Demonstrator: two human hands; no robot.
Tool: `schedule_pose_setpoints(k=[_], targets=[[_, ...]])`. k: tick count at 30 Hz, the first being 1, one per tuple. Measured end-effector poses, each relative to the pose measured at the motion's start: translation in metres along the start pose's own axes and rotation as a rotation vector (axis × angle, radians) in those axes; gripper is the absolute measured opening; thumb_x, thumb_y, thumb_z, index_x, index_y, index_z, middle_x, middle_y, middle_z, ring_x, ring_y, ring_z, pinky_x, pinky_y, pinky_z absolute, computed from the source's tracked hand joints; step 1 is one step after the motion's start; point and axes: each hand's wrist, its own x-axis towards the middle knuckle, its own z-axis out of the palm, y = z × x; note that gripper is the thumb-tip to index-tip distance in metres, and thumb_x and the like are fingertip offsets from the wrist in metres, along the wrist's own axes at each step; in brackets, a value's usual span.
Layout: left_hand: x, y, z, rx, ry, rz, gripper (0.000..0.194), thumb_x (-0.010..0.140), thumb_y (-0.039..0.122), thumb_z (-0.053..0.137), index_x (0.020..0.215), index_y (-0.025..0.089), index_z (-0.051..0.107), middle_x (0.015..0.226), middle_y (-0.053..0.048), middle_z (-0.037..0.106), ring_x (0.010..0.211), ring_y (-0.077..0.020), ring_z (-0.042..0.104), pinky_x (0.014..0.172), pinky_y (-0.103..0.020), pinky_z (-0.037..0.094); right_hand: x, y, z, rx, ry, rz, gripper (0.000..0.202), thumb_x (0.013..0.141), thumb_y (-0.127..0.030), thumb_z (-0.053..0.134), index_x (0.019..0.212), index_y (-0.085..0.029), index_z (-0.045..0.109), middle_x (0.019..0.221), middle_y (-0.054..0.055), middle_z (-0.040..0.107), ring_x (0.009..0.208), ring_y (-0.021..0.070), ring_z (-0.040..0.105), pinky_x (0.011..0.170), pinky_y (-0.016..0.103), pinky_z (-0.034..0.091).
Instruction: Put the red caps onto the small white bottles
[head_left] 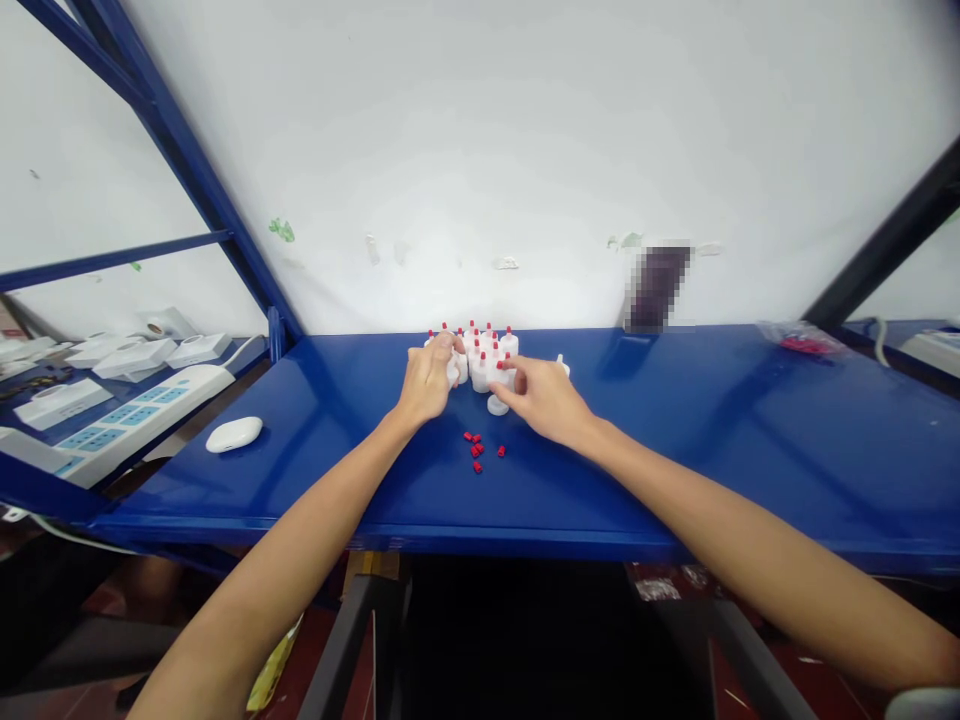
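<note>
Several small white bottles with red tips (480, 374) stand grouped near the back of the blue table. My left hand (430, 378) is closed at the left side of the group, its fingers round a white bottle. At the right side, my right hand (541, 396) has its thumb and forefinger close together at a red cap (502, 365). A round white lid-like piece (497, 405) lies just in front of the bottles. Nearer the front edge, several loose red caps (477, 450) are scattered. Behind my right hand, a white nozzle (560, 360) partly shows.
A white oval case (235, 434) lies on the blue table (330, 480) at the left. Power strips (142, 415) and white boxes (135, 358) sit further left. A pixelated dark object (657, 288) leans on the wall; a plastic bag with red pieces (806, 342) lies back right.
</note>
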Motion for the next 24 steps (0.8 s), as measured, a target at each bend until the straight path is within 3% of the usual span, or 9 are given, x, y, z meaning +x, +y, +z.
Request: schedule_pose_setpoints(k=[3, 6, 11, 17, 24], targets=[[0.001, -0.004, -0.006, 0.038, 0.059, 0.025, 0.051, 0.100, 0.052, 0.025, 0.082, 0.019, 0.059, 0.051, 0.002, 0.055, 0.049, -0.0140, 0.051, 0.059, -0.027, 0.040, -0.003, 0.005, 0.004, -0.087, -0.140, 0.014, 0.030, 0.089, -0.031, 0.064, 0.111, -0.011, 0.070, 0.067, 0.003, 0.067, 0.061, 0.0177, 0.060, 0.062, 0.029, 0.041], [0.001, -0.003, -0.006, 0.069, 0.075, 0.024, 0.050, 0.100, 0.050, 0.027, 0.075, 0.018, 0.058, 0.050, 0.002, 0.056, 0.049, -0.0144, 0.054, 0.059, -0.028, 0.041, -0.005, 0.007, 0.007, -0.050, -0.187, 0.018, 0.030, 0.089, -0.026, 0.065, 0.116, -0.012, 0.069, 0.071, 0.004, 0.070, 0.064, 0.0182, 0.064, 0.066, 0.029, 0.045], [-0.001, -0.006, -0.002, 0.030, 0.025, -0.016, 0.052, 0.100, 0.050, 0.029, 0.073, 0.017, 0.058, 0.049, 0.002, 0.055, 0.046, -0.0133, 0.055, 0.057, -0.026, 0.042, -0.005, 0.007, 0.006, 0.060, -0.148, 0.055, 0.034, 0.085, -0.023, 0.071, 0.118, -0.017, 0.069, 0.089, 0.005, 0.074, 0.066, 0.0160, 0.064, 0.070, 0.030, 0.047], [0.004, -0.011, 0.001, -0.102, 0.024, -0.032, 0.059, 0.098, 0.061, 0.032, 0.070, 0.016, 0.058, 0.059, -0.001, 0.056, 0.048, -0.0110, 0.050, 0.052, -0.025, 0.039, -0.005, 0.012, 0.009, 0.044, -0.113, 0.072, 0.034, 0.083, -0.028, 0.074, 0.115, -0.016, 0.073, 0.085, 0.003, 0.068, 0.071, 0.0167, 0.060, 0.071, 0.030, 0.046], [0.004, -0.009, 0.002, -0.084, -0.050, 0.019, 0.060, 0.098, 0.061, 0.033, 0.070, 0.016, 0.062, 0.064, -0.002, 0.058, 0.059, -0.0124, 0.050, 0.060, -0.026, 0.039, -0.006, 0.013, 0.011, 0.133, -0.117, 0.108, 0.036, 0.087, -0.025, 0.068, 0.123, -0.017, 0.068, 0.090, 0.002, 0.073, 0.066, 0.0144, 0.061, 0.069, 0.029, 0.046]])
